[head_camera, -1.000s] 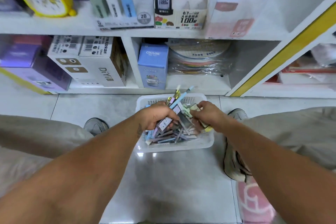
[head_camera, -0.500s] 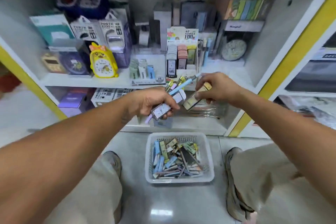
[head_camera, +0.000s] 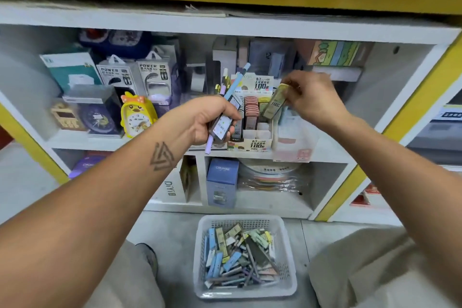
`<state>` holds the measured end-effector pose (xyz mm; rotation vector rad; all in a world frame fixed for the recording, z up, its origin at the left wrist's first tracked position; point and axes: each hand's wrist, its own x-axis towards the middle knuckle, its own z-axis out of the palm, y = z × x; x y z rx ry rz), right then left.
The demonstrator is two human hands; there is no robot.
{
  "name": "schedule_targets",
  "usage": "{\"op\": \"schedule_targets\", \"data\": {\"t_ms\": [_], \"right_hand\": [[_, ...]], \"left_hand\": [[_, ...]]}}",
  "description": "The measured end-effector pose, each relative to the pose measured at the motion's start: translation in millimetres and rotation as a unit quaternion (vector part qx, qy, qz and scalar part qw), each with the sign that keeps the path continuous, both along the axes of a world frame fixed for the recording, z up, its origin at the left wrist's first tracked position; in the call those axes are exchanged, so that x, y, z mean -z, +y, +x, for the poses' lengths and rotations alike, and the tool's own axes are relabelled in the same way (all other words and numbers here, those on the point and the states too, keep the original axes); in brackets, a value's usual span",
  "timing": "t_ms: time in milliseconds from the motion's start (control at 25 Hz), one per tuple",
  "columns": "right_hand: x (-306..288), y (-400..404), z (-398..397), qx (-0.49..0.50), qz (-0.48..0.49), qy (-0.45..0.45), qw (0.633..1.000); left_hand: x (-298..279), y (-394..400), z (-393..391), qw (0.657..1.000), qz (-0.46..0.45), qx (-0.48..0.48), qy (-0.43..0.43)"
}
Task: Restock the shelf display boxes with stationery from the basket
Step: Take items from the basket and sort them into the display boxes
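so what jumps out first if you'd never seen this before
Two hands raised at mid-shelf: the left hand grips a bundle of pens and packets, and the right hand pinches a yellow-green packet above the display box. Below on the floor sits a white basket heaped with stationery; left on the shelf, a yellow duck clock.

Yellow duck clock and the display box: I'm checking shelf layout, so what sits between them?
In the head view, the left hand gripping a bundle of pens blocks the stretch between the duck clock and the display box; the shelf behind is hidden.
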<state>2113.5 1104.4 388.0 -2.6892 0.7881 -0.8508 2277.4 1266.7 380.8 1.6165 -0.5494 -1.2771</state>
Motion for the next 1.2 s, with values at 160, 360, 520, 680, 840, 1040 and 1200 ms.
{"op": "schedule_targets", "data": {"t_ms": [160, 360, 520, 680, 840, 1040, 1200], "right_hand": [[17, -12, 23, -0.024, -0.065, 0.04, 0.997], [26, -21, 39, 0.014, -0.034, 0.087, 0.996], [32, -21, 45, 0.004, -0.04, 0.096, 0.995], [35, -24, 46, 0.036, -0.135, 0.141, 0.98], [22, -16, 47, 0.008, 0.156, -0.032, 0.987], [2, -4, 34, -0.089, 0.504, -0.06, 0.857], [6, 0, 29, -0.111, 0.537, -0.089, 0.831]], "left_hand": [[3, -19, 5, 1.0, 0.006, -0.004, -0.005], [4, -32, 10, 1.0, 0.008, -0.009, 0.003], [4, -37, 10, 1.0, 0.006, -0.002, 0.012], [5, -40, 8, 1.0, 0.009, 0.006, 0.006], [5, -39, 4, 0.999, 0.008, 0.02, 0.025], [2, -34, 1, 0.998, -0.015, 0.047, 0.036], [1, -33, -3, 0.995, -0.04, 0.063, 0.061]]}}
